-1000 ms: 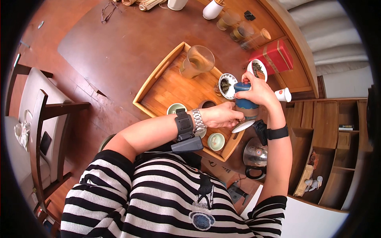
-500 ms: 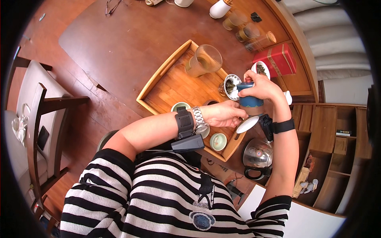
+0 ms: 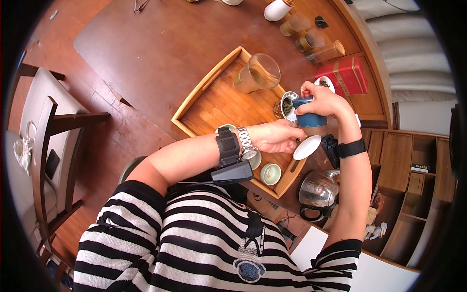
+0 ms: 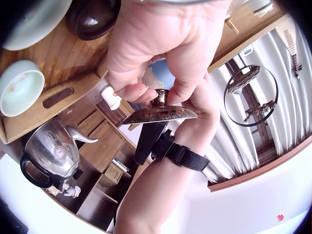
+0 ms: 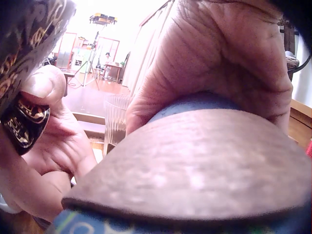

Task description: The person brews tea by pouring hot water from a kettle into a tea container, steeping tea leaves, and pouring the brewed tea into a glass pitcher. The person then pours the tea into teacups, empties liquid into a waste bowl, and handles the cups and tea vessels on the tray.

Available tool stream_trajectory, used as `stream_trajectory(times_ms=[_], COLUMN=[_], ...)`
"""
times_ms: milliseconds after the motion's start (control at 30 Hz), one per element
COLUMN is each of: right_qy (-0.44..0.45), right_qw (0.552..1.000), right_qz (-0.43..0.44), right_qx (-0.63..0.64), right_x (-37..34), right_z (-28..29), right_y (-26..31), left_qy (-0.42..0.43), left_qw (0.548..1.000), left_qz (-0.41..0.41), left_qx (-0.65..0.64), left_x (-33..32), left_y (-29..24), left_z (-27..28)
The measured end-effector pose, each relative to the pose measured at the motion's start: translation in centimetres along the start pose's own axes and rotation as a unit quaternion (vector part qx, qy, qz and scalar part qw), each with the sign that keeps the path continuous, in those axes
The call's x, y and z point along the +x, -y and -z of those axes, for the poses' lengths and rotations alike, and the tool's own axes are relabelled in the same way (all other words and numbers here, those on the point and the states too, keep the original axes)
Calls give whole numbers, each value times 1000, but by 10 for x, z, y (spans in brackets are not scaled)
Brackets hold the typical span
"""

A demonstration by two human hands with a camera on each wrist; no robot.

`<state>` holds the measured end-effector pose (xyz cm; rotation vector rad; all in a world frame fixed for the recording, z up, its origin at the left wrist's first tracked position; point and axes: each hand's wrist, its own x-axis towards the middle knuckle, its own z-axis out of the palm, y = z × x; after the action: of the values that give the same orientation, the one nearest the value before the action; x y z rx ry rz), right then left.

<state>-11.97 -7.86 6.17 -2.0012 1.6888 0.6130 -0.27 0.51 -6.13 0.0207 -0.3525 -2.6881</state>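
My left hand (image 3: 277,137) pinches the knob of a small lid (image 3: 307,147) between thumb and fingers. The lid's top is dark with gold patterning in the left wrist view; its white underside shows in the head view. From above, my right hand (image 3: 327,102) grips a blue jar (image 3: 311,119) with a wide brownish band (image 5: 195,165). Just left of the jar, a white patterned bowl (image 3: 290,115) holds dark tea leaves (image 3: 287,105). Behind the right hand, a white dish (image 3: 331,83) with more leaves is partly covered.
A wooden tray (image 3: 206,87) carries a ribbed glass pitcher (image 3: 253,78) and several pale green cups, one a teacup (image 3: 270,173) near its handle. A steel kettle (image 3: 316,189) stands to the right. Beyond are a red box (image 3: 346,75) and several glasses (image 3: 311,40).
The lid has turned, showing more of its white underside. Both hands, the lid and the jar have shifted right in the head view, along with the tray and table. Both holds stay the same.
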Motion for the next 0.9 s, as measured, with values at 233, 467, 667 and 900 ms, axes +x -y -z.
stream_trajectory(times_ms=[233, 467, 667, 900], right_qy=[5, 13, 21, 39], right_qw=[1000, 1000, 999, 999], right_qz=[8, 11, -1, 5], right_qx=[-9, -14, -25, -30], right_x=[3, 9, 9, 15], right_z=[4, 5, 9, 9], right_y=[6, 4, 9, 4], left_qy=[40, 28, 25, 25], left_qw=[999, 1000, 1000, 999], left_qz=[-5, -5, -6, -6], left_qx=[-1, 2, -8, -29], left_x=[-2, -4, -3, -4], left_y=[-2, -6, -7, -10], left_z=[0, -4, -5, -8])
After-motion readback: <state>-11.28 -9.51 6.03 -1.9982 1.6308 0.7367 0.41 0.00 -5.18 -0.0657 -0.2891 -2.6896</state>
